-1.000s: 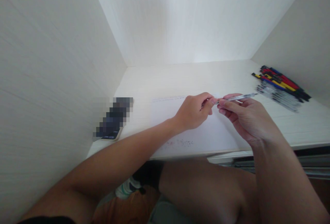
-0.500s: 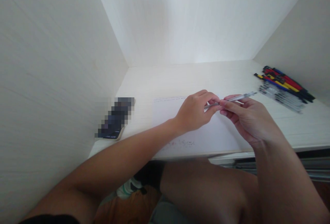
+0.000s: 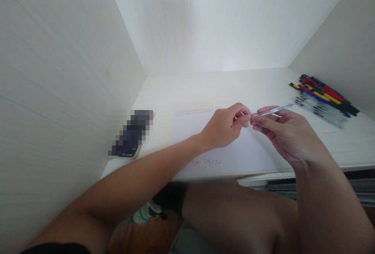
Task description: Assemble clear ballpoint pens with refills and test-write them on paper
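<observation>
Above a white sheet of paper (image 3: 231, 152) on the pale desk (image 3: 205, 86), both my hands meet on a clear pen (image 3: 275, 109). My right hand (image 3: 283, 131) grips the pen's barrel between thumb and fingers, the far end pointing right. My left hand (image 3: 224, 127) pinches the pen's near end with curled fingers. Small red and dark scribbles (image 3: 208, 162) mark the paper near its front edge.
A pile of pens (image 3: 324, 98), clear ones and red, yellow, blue and black ones, lies at the desk's right side by the wall. A phone (image 3: 130, 135) rests at the left front corner. Walls close in left, back and right. My bare knee (image 3: 234, 215) is under the desk edge.
My left fingers closed over the pen's near end, then drew back slightly to its tip. The pen and my right hand have hardly shifted.
</observation>
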Available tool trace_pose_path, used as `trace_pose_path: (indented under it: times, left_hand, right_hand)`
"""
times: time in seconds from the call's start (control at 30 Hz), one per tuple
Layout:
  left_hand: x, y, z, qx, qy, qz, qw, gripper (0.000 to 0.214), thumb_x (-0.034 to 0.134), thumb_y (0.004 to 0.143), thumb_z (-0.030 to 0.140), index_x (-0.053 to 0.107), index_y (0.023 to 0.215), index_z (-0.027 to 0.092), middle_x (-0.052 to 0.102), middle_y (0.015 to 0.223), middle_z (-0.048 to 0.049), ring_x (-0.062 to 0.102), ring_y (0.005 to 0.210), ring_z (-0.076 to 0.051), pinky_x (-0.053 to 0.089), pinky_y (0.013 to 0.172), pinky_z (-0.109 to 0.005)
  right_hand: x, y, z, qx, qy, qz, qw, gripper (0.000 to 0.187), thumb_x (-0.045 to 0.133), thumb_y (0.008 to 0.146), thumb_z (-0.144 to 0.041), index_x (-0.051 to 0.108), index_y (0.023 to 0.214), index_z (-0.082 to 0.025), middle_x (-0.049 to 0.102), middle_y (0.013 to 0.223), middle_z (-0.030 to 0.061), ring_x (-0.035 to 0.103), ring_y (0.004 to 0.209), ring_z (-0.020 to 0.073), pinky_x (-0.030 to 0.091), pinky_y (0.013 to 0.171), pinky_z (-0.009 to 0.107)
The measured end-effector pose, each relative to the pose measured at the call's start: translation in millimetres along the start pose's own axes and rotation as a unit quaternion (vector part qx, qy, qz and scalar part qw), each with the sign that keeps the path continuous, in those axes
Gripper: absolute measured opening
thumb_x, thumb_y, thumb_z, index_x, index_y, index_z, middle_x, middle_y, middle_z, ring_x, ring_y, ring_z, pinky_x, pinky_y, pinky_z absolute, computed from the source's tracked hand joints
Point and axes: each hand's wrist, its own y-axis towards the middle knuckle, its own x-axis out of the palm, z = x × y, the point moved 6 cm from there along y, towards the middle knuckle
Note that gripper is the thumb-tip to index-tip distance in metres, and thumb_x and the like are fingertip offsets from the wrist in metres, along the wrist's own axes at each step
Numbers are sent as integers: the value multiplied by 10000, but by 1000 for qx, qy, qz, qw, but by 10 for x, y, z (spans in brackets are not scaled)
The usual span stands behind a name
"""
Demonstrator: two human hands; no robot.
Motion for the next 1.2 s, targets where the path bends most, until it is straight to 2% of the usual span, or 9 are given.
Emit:
trace_pose_path:
  times: [0.1, 0.23, 0.43, 0.77, 1.03, 1.2]
  left_hand:
    - [2, -3, -12, -2, -9, -1, 1000, 144, 524, 1052, 317, 606, 992, 215, 753, 842, -6, 666, 723, -126, 520, 716, -272]
    - [-8, -16, 6, 18, 22, 12, 1000, 179, 654, 976, 382, 612, 1010, 211, 734, 897, -9, 620, 659, -115, 506, 668, -274]
    - [-16, -23, 28, 45, 87, 25, 995, 180, 684, 968, 373, 620, 992, 206, 731, 896, -21, 641, 721, -138, 503, 669, -279]
    - [-1, -18, 65, 40, 135, -4, 990, 139, 627, 1011, 340, 626, 1006, 200, 749, 875, -21, 640, 728, -150, 470, 698, -298]
    - [13, -26, 16, 4, 68, -27, 997, 143, 534, 1039, 298, 633, 1004, 201, 762, 838, -9, 683, 748, -143, 501, 738, -284]
    - [28, -34, 12, 0, 73, -40, 996, 161, 491, 1049, 286, 617, 1114, 210, 751, 847, -12, 687, 768, -156, 513, 740, -290]
  right_hand:
    - [4, -4, -8, -7, -3, -1, 1000, 311, 988, 635, -274, 797, 871, -206, 758, 786, 13, 684, 716, 128, 575, 664, 221]
    - [18, -14, -24, -9, 1, 2, 1000, 300, 989, 634, -271, 796, 853, -201, 750, 775, 7, 673, 710, 116, 572, 660, 203]
    - [16, -14, -11, -3, -3, 13, 1000, 310, 992, 631, -282, 792, 854, -207, 749, 770, 6, 679, 702, 120, 587, 655, 206]
    - [4, -8, -17, -5, 1, 28, 1000, 382, 1030, 540, -296, 796, 823, -188, 756, 811, 23, 695, 737, 134, 593, 664, 208]
    - [-50, -8, -18, -5, -6, 34, 999, 412, 1026, 541, -334, 796, 854, -199, 752, 780, 39, 671, 700, 147, 573, 652, 246]
    - [-31, 5, -13, -3, 0, 36, 999, 412, 1031, 517, -329, 796, 829, -199, 737, 768, 36, 663, 681, 139, 573, 625, 232]
